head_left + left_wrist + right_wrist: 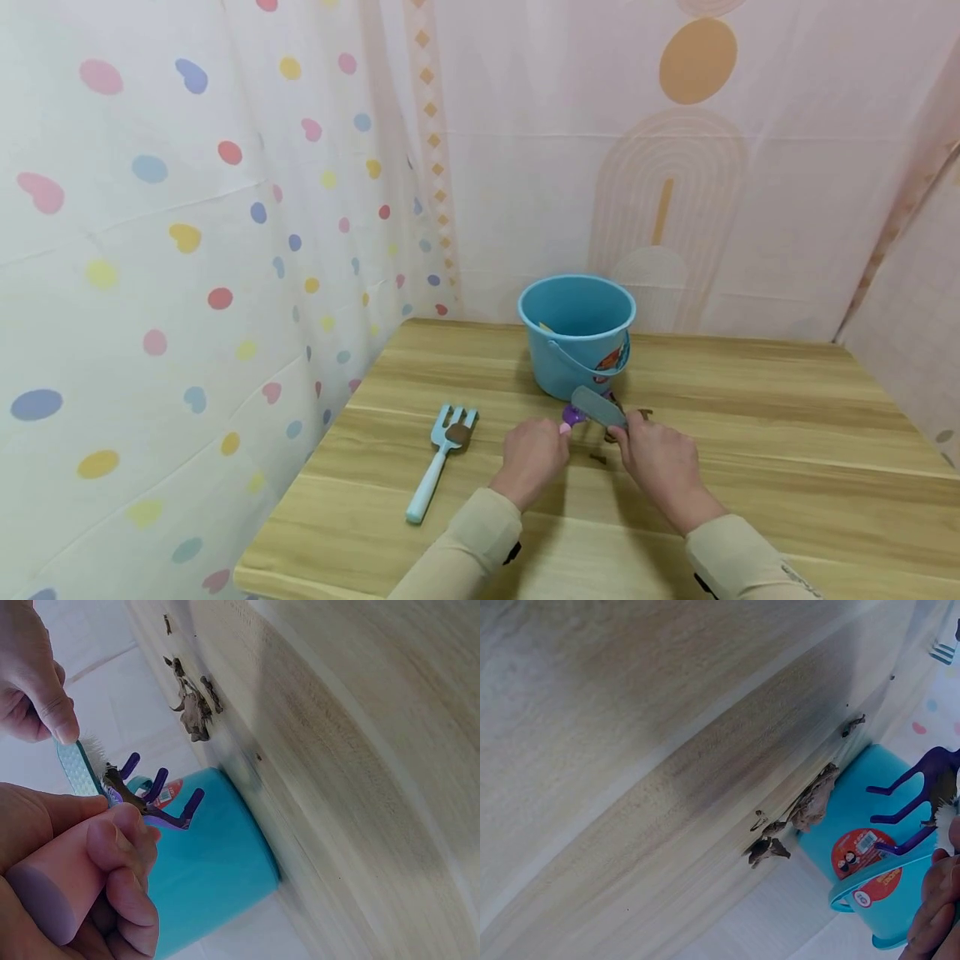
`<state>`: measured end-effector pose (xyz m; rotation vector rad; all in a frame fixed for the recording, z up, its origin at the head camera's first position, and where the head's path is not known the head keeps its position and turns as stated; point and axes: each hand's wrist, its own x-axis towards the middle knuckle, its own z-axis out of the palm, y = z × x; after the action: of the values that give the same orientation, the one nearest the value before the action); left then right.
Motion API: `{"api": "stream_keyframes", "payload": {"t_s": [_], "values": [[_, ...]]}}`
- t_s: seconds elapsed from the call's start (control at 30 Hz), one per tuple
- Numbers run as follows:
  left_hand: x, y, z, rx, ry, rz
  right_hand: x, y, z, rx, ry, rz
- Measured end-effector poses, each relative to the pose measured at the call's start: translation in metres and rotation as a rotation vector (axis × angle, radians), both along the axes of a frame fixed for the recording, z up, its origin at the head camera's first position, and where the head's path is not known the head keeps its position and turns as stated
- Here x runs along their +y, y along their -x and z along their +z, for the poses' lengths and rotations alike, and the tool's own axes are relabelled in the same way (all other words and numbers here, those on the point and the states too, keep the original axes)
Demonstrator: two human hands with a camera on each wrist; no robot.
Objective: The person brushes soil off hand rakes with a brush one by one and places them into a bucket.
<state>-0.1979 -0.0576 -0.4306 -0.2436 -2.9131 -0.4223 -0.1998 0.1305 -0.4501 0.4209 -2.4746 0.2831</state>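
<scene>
In front of the bucket, my left hand (pixel 534 458) grips the pink handle of a small purple hand rake (pixel 180 819). Its bent prongs point away, and dark dirt clings to the head. My right hand (pixel 663 467) holds a scrubbing brush (pixel 597 408) with a blue-grey back. In the left wrist view, its white bristles (pixel 94 756) are right at the dirty rake head, with my left thumb close by. Dried leaf scraps (pixel 815 801) and dark bits lie on the table below, partly hidden behind the brush in the head view.
A blue bucket (pixel 577 358) with a lowered handle stands behind my hands, something yellowish inside it. To the left lies a light blue hand fork (pixel 429 487) with a brown lump (pixel 457 432) at its tines. Curtains border the wooden table (pixel 787 433).
</scene>
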Motion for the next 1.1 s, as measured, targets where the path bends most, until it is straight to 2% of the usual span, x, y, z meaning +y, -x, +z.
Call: {"api": "stream_keyframes", "payload": {"t_s": [0.2, 0.37, 0.5, 0.67, 0.8, 0.9, 0.97, 1.1], "values": [[0.001, 0.000, 0.000, 0.021, 0.018, -0.002, 0.000, 0.001, 0.002, -0.038, 0.025, -0.017], [0.001, -0.001, 0.000, 0.039, 0.017, -0.022, 0.005, 0.003, 0.007, -0.148, 0.066, -0.024], [0.001, -0.003, -0.002, 0.023, 0.011, -0.041, 0.016, 0.006, 0.010, -0.261, 0.079, -0.070], [0.000, -0.004, -0.004, 0.043, 0.022, -0.048, 0.026, 0.009, 0.010, -0.331, 0.100, -0.079], [0.000, -0.003, -0.005, 0.027, 0.013, -0.037, 0.025, 0.009, 0.010, -0.367, 0.134, -0.081], [-0.001, -0.002, -0.004, -0.005, 0.000, -0.027, 0.021, 0.008, 0.011, -0.352, 0.156, -0.071], [-0.001, -0.001, -0.004, -0.016, -0.012, -0.023, 0.018, 0.007, 0.012, -0.316, 0.161, -0.025], [-0.002, 0.001, -0.003, -0.008, -0.029, -0.025, 0.012, 0.002, 0.011, -0.167, 0.042, 0.080]]}}
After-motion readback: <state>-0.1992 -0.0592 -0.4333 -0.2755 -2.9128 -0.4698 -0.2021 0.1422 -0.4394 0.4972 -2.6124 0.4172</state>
